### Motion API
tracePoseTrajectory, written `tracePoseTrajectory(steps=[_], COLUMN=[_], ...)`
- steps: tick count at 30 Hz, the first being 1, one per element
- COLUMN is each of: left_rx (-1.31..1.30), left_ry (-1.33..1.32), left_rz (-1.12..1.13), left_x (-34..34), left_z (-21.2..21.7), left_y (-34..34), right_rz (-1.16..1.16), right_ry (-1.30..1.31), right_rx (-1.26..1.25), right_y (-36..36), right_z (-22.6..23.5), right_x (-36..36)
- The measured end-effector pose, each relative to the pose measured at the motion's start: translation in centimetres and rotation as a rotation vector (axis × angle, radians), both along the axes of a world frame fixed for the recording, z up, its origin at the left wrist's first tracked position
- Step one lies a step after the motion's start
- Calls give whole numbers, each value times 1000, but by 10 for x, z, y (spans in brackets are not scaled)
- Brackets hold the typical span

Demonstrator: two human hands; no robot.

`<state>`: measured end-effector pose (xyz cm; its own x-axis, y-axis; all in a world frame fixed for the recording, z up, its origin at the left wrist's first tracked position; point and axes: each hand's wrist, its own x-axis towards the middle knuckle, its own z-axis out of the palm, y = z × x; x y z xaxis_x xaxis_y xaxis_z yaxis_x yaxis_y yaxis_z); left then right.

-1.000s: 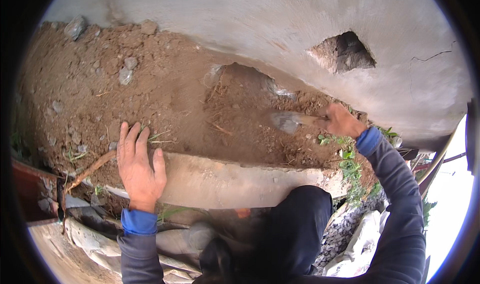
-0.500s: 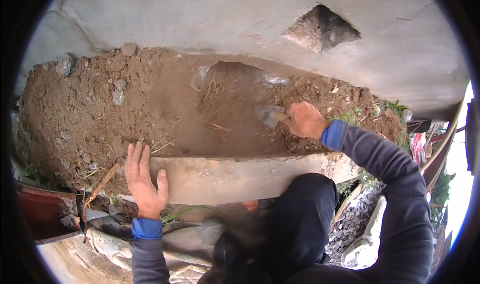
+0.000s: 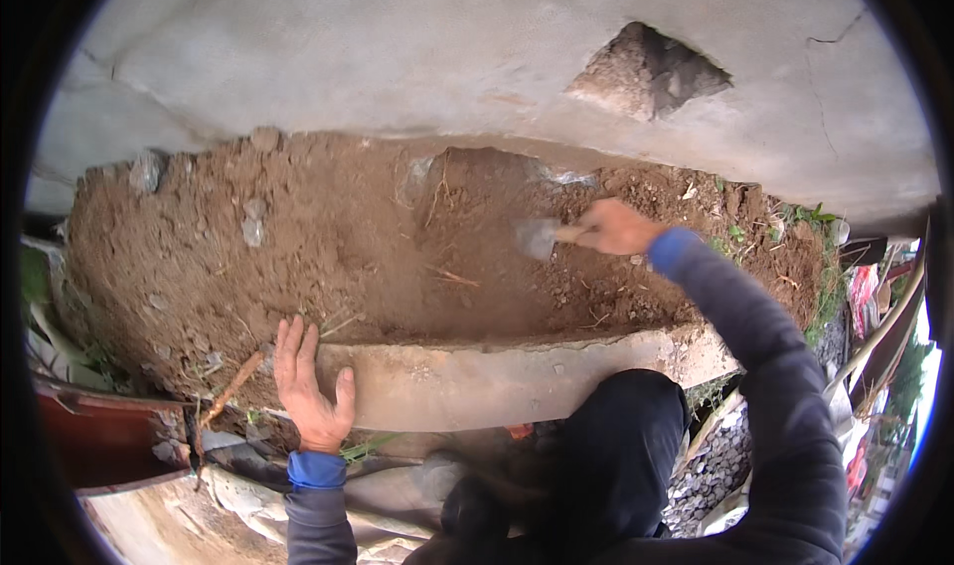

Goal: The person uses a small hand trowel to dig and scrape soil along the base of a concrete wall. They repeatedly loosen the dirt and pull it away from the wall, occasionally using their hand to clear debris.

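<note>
My right hand (image 3: 614, 227) is closed around the light wooden handle of a small trowel (image 3: 538, 238). Its flat grey blade, blurred by motion, points left over a hollow in the brown soil (image 3: 388, 257). My left hand (image 3: 312, 386) lies flat with fingers stretched out, at the left end of a concrete curb (image 3: 467, 381), fingertips reaching the soil's near edge. Beside that hand a brown root or stick (image 3: 234, 386) pokes out of the dirt.
A grey plastered wall (image 3: 397, 48) with a diamond-shaped hole (image 3: 651, 73) rises behind the soil. Stones (image 3: 253, 231) sit in the dirt at left. My dark-clad knee (image 3: 626, 446) is against the curb. A reddish-brown container (image 3: 109, 436) stands at lower left, gravel (image 3: 711, 476) at lower right.
The whole view has shifted, so the scene sits lower and farther right. Within it, my right hand and the trowel have moved slightly toward the wall and left. My left hand stays put.
</note>
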<state>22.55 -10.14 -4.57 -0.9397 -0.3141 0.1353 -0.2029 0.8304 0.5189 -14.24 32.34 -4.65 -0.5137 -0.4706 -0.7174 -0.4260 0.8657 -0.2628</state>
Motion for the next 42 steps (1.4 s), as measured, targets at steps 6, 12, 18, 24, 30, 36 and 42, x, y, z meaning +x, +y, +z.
tracePoseTrajectory(steps=[6, 12, 18, 24, 30, 36, 42], left_rx=[-33, -28, -42, 49, 89, 26, 39], left_ry=[51, 20, 10, 15, 21, 7, 20], left_rz=[-13, -41, -5, -4, 17, 19, 33], left_x=[-7, 1, -4, -4, -4, -9, -4], left_z=[3, 1, 2, 7, 3, 7, 4], left_y=[2, -1, 2, -1, -2, 2, 3], right_rz=[-158, 260, -518, -298, 33, 288, 683], right_ry=[175, 410, -78, 252, 447, 653, 740], right_rx=[-490, -278, -337, -436, -79, 332, -3], right_y=[27, 5, 4, -25, -4, -91, -164], right_z=[-55, -37, -43, -105, -37, -11, -62], right_x=[25, 21, 33, 63, 37, 39, 75])
